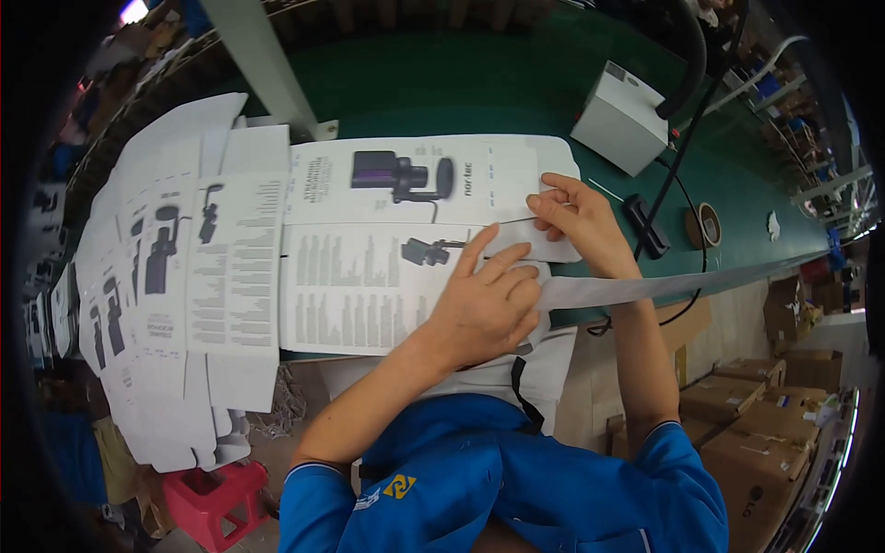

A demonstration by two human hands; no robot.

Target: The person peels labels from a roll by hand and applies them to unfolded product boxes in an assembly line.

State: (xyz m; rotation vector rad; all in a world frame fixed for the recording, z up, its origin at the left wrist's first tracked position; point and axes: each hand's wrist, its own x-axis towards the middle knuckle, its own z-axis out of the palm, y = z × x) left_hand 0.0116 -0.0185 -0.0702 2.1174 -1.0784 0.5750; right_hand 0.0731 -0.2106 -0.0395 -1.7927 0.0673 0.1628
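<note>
- Left hand (484,309): fingers together, pressed flat on flattened white printed carton (387,230), which lay on green table (479,83).
- Right hand (576,217): fingertips pinched carton's right end flap.
- Stack of similar cartons (166,276) fanned at left.

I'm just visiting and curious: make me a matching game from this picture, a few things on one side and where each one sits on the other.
Things:
1. white box
2. red stool
3. brown cartons
4. left hand

Places:
A. on the floor at lower left
B. pressing on the flat printed carton at the bench edge
C. on the green bench at upper right
D. stacked on the floor at lower right

Pairs: 1-C, 2-A, 3-D, 4-B
</note>
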